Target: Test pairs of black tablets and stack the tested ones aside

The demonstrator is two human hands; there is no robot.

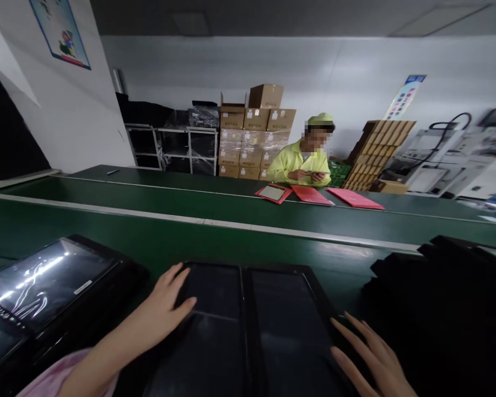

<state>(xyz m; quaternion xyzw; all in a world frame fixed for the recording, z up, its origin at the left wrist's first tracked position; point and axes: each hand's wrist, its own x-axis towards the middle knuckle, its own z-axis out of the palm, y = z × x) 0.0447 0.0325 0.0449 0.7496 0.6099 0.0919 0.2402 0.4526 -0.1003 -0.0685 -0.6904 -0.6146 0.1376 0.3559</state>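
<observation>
Two dark, flat screen panels with black frames lie side by side in front of me, their long inner edges nearly touching. On the outer edge of the left panel rests my left hand, thumb and fingers apart. My right hand is at the outer edge of the right panel, its fingers stretched out and spread. Neither hand is wrapped round anything. The near ends of both panels run out of the picture.
Glossy film-covered screens are stacked at left. A pile of black pieces stands at right. Beyond the pale rail of the green bench, a person in yellow handles a small object near red folders. Cartons stand behind.
</observation>
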